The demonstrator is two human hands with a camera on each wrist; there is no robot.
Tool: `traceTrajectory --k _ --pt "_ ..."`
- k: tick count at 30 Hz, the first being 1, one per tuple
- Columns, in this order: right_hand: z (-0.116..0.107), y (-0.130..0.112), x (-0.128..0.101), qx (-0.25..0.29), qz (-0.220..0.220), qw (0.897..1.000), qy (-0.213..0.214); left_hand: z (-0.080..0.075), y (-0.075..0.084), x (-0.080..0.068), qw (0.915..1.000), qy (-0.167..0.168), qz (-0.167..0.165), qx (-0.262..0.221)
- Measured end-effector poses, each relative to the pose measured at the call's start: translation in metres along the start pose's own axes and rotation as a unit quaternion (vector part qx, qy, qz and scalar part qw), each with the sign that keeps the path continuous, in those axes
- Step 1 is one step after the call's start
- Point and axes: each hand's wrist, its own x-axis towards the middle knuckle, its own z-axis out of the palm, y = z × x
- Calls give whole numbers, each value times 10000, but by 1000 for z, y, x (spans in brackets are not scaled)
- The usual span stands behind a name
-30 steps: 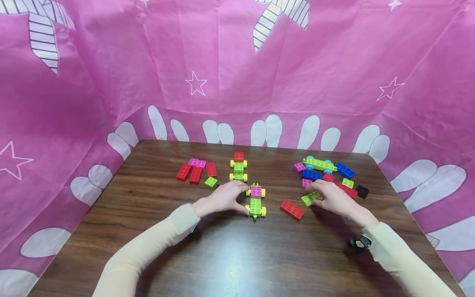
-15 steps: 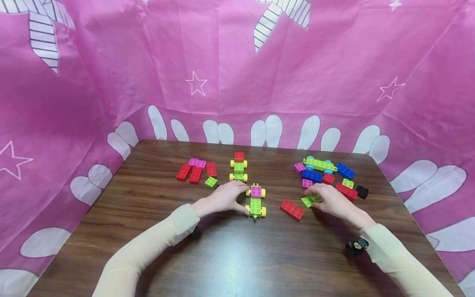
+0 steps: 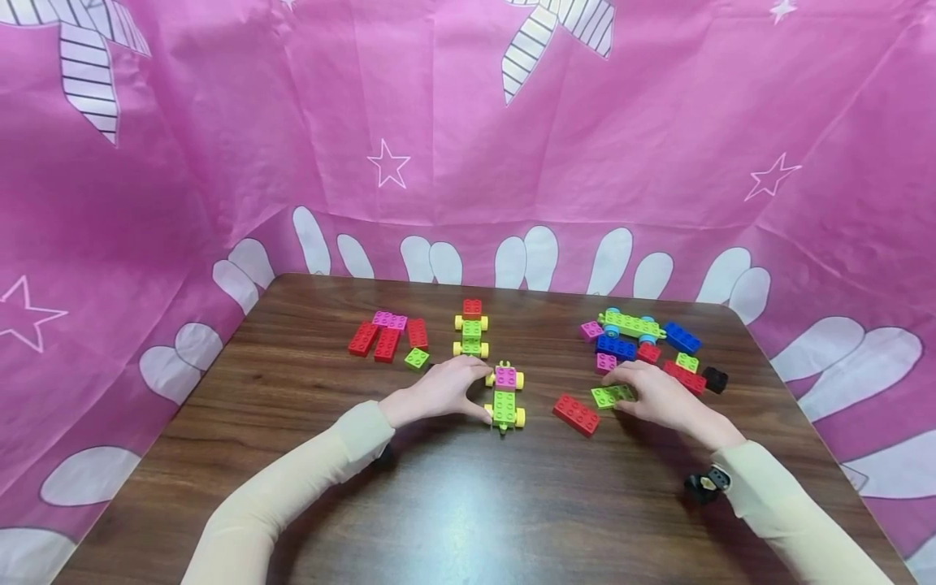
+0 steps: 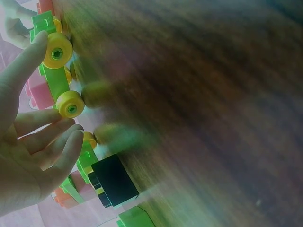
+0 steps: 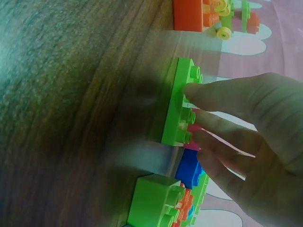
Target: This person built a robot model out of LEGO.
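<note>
My left hand holds a toy car of lime green with yellow wheels and a pink brick on top. In the left wrist view, the thumb touches one yellow wheel and a finger reaches the other wheel. My right hand pinches a flat lime green brick lying on the table; the right wrist view shows the thumb at this green brick's studs, its far side partly hidden. Just left of it lies a red brick. Beyond the left hand stands a second yellow-wheeled car carrying a red brick.
On the wooden table, red bricks, a pink brick and a small green brick lie left. A blue-wheeled car base, blue bricks and a black brick lie right. Another black brick is near the left fingers.
The flat green brick has turned slightly and shifted a little left under my right fingers. My left hand and its car have stayed in place.
</note>
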Motion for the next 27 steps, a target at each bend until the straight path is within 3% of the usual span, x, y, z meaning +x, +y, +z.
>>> traceTrajectory --k 13,27 --pt "3 1 0 55 214 9995 -224 1 1 0 10000 -16 -5 -2" --pt "1 2 3 90 71 9994 -341 3 -1 1 10000 12 -12 7"
